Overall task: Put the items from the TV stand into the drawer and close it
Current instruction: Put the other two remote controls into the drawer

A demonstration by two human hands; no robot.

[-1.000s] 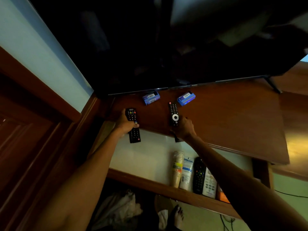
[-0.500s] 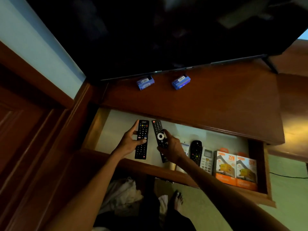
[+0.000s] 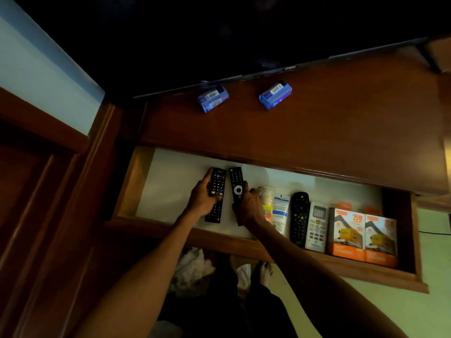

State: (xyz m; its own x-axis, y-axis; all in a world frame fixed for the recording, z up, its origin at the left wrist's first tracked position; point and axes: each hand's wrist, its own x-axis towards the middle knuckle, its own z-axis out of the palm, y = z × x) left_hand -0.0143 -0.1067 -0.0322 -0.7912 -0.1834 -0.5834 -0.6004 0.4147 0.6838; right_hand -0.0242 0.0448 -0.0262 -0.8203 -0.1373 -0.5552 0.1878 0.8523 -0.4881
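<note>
drawer [image 3: 127, 189]: pulled out under the tv stand, pale floor inside, wooden walls and front rail.
left hand [image 3: 201, 200]: reaches into the drawer, fingers [image 3: 209, 174] wrapped round the left edge of a black remote [image 3: 216, 191], thumb across its lower buttons.
black remote: long, many small coloured buttons, lies lengthwise on or just above the drawer floor; contact with the floor cannot be told.
right hand [image 3: 249, 206]: in the drawer just right of the left hand, fingers closed on the lower part of a second remote [image 3: 236, 186].
second remote: black, with a white ring pad at its middle, just beside the first and nearly parallel to it, a narrow gap between them.
blue packs: two of them, left blue pack [image 3: 212, 98] and right blue pack [image 3: 275, 94], lie on the worktop [image 3: 341, 123] near the lower edge of the television [image 3: 219, 32], well apart from both hands.
other drawer contents: to the right of the right hand, a stack of cups [image 3: 267, 195] on its side, a white pouch [image 3: 281, 211], a dark remote [image 3: 299, 218], a white remote with a small screen [image 3: 317, 228], then two orange boxes [image 3: 363, 235] side by side against the right wall.
floor: bare feet [image 3: 264, 272] and some pale cloth [image 3: 190, 267] show below the drawer front.
</note>
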